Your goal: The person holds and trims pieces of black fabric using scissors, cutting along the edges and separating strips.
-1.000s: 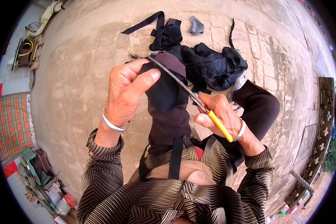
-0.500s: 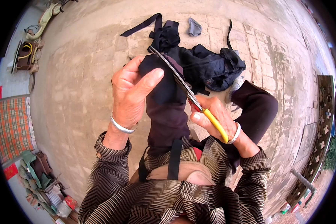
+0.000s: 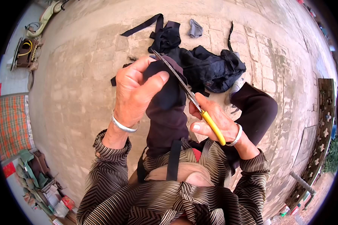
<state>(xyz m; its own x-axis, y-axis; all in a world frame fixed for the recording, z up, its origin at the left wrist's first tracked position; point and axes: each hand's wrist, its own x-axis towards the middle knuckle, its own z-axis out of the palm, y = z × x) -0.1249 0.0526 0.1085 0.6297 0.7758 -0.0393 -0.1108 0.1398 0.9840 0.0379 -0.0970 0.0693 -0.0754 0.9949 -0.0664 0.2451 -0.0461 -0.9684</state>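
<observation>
My left hand pinches a piece of black fabric between thumb and fingers, above my dark-trousered knee. My right hand is closed round the yellow handle of a pair of scissors. The long metal blades slant up to the left across the right edge of the fabric, their tips near my left fingertips. Whether the blades are parted is hard to see. A silver bangle circles each wrist. Beyond the blades, a heap of black cloth lies on the ground.
Black strips and a small grey cloth lie on the paved ground. A checked cloth hangs at the left, above piled belongings. A scooter stands at the far left. A low patterned wall runs along the right.
The scissors and my right hand have shifted slightly left and turned a little more upright. My left hand keeps its pinch on the fabric, which has tilted slightly.
</observation>
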